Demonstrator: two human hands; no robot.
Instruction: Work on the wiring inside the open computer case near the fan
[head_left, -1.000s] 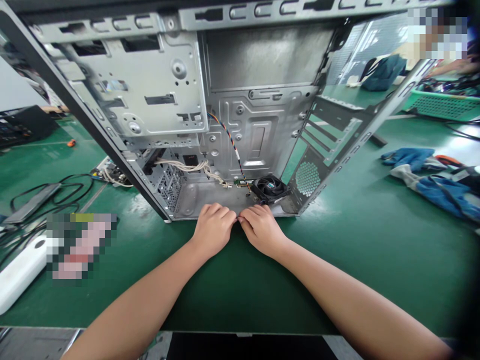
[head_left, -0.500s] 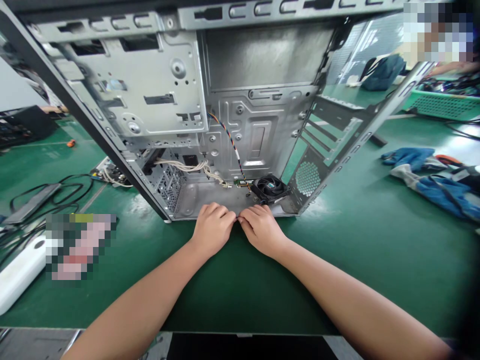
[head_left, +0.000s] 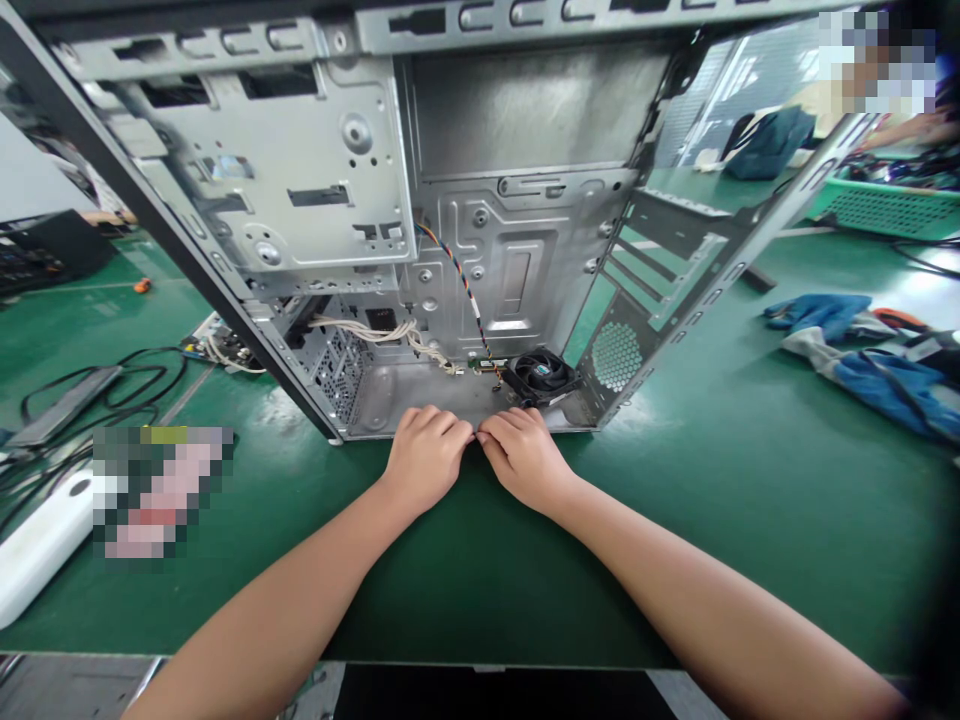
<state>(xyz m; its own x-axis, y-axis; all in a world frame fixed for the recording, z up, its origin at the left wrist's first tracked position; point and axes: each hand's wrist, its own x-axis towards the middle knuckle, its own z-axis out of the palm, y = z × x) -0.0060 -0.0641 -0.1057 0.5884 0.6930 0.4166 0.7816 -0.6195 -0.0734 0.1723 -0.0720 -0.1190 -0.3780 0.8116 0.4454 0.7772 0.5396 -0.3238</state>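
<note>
An open bare-metal computer case [head_left: 517, 250] stands on the green table [head_left: 675, 520], its open side facing me. My left hand [head_left: 426, 455] and my right hand [head_left: 525, 455] rest side by side at the case's near bottom edge, fingers curled under and knuckles touching. What the fingers pinch, if anything, is hidden. Just beyond my right hand lies a black cooling fan [head_left: 541, 374] on the case floor, with a striped multicolour wire [head_left: 465, 290] running up from it. A bundle of pale cables [head_left: 375, 332] lies to the left inside the case.
Black cables [head_left: 112, 385] and a white device [head_left: 41, 545] lie at the left of the table. Blue cloths [head_left: 847, 345] lie at the right. A green basket [head_left: 885, 205] and another person sit at the far right.
</note>
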